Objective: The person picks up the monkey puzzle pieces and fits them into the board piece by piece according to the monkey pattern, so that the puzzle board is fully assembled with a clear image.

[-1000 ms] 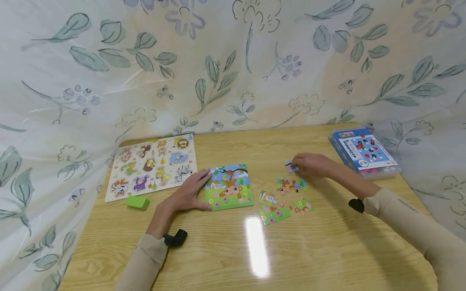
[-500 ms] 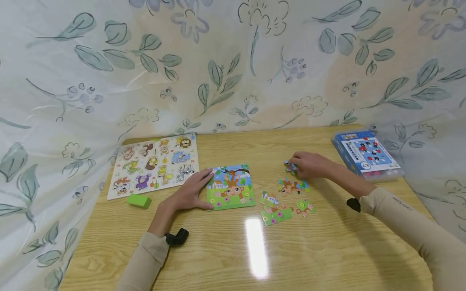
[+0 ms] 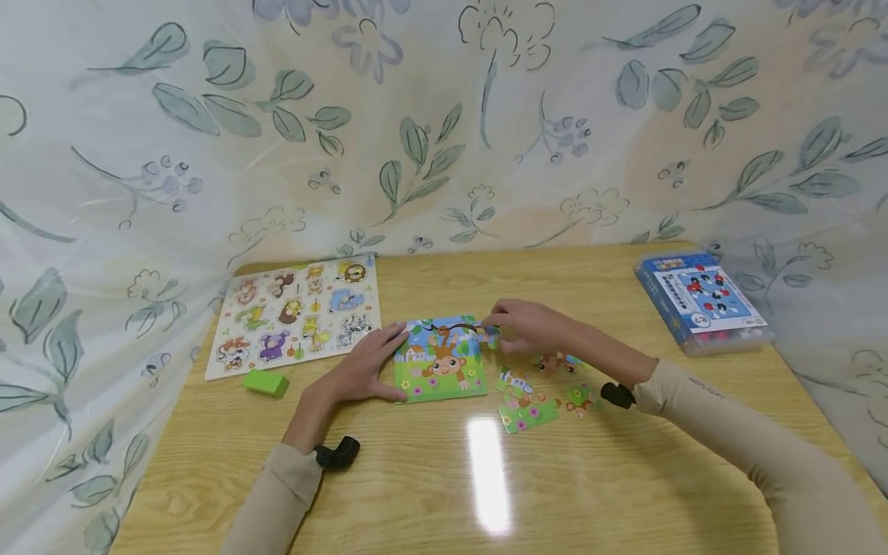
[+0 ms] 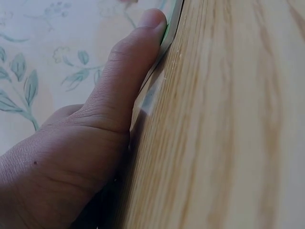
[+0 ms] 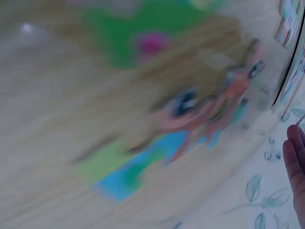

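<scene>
Left hand [image 3: 362, 366], thumb apart, touches one square blue-green monkey-picture board [image 3: 442, 370]; right hand [image 3: 530, 327] pinches one bluish jigsaw piece [image 3: 489, 336] (yellowish wood-grain table [image 3: 590, 486], far floral fabric [image 3: 430, 185]).

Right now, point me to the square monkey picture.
In the head view, the square monkey picture lies centrally on the table, the left hand at its left edge and loose puzzle pieces to its right.

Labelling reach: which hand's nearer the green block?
Left. The left hand is just right of the green block, at the left edge of the monkey board. The right hand is farther, by the board's right edge, holding a puzzle piece.
</scene>
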The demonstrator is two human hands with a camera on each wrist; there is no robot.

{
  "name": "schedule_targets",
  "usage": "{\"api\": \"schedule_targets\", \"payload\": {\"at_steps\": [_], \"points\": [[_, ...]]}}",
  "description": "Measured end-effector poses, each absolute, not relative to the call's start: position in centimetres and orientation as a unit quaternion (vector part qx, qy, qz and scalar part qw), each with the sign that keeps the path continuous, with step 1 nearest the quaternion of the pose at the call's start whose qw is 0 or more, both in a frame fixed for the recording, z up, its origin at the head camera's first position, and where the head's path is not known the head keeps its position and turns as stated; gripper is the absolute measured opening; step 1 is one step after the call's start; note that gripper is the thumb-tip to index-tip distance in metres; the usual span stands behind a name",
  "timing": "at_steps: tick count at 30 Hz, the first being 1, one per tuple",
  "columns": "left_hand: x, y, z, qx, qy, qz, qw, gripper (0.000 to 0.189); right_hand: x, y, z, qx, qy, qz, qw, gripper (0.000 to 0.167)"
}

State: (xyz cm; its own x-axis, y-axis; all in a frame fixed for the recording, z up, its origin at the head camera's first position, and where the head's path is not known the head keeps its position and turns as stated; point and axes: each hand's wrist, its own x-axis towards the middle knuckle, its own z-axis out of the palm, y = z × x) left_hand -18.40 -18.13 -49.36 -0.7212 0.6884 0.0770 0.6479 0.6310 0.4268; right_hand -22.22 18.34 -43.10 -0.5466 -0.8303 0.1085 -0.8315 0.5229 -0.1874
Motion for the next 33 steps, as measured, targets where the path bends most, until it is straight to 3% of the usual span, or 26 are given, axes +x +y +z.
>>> {"api": "schedule_targets", "payload": {"at_steps": [6, 14, 25, 33], "points": [[-18.5, -18.0, -49.5, 0.367, 0.903, 0.216, 0.050, 0.114, -23.8, 14.9, -43.9, 0.502, -0.862, 0.076, 0.001, 0.032], [-18.5, -17.8, -49.4, 0.369, 0.901, 0.220, 0.051, 0.113, -24.8, 13.6, -44.6, 0.504, -0.862, 0.048, -0.026, 0.034], [-18.3, -18.1, -49.4, 0.367, 0.903, 0.217, 0.053, 0.112, -24.9, 13.2, -44.6, 0.560, -0.828, 0.000, 0.042, 0.031], [-18.3, -18.1, -49.3, 0.375, 0.900, 0.220, 0.037, 0.111, -25.1, 13.3, -44.6, 0.573, -0.818, -0.007, 0.051, 0.031]]}}
